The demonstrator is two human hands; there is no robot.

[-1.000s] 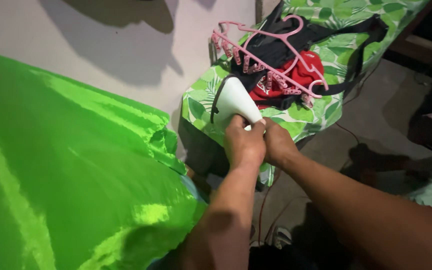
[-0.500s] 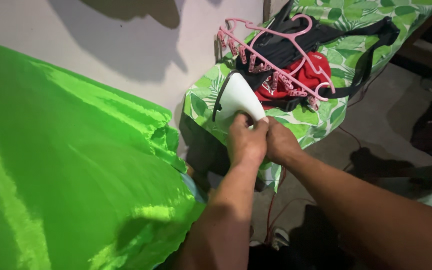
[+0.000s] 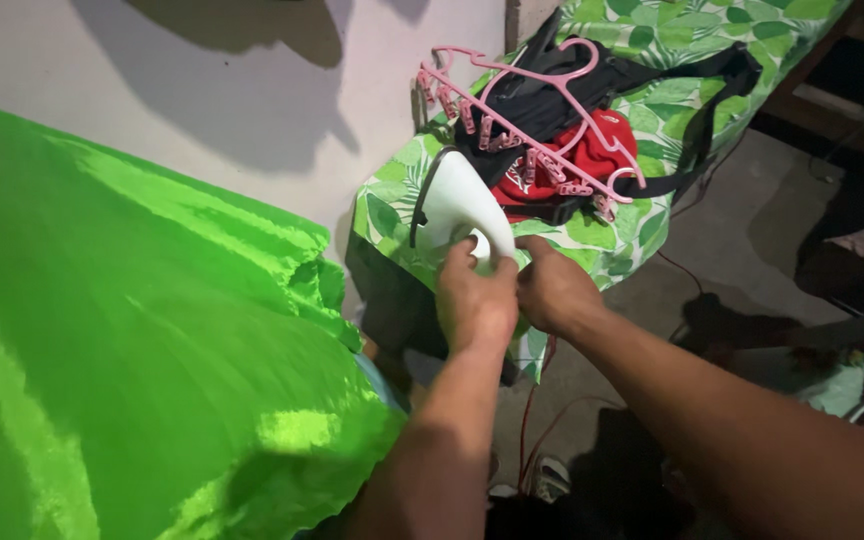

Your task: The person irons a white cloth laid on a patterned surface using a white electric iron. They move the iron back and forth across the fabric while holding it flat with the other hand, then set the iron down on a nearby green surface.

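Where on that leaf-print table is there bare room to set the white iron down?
Bare leaf-print cloth shows along the near edge, right of both hands, below the red garment. More lies at the far end beyond the black bag. The middle is crowded: pink hanger over bag and garment. Left hand and right hand grip the iron.

This looks like a room in a home, used for laundry and pressing clothes. A table at the upper right of the frame wears a cloth printed with green leaves, and on it lie a pink plastic hanger with clips, a red garment and something black with straps, possibly a bag. A sheet of shiny green fabric fills the left half. Behind it is a plain painted wall. The floor at right is bare grey concrete, with a thin red cord trailing across it.
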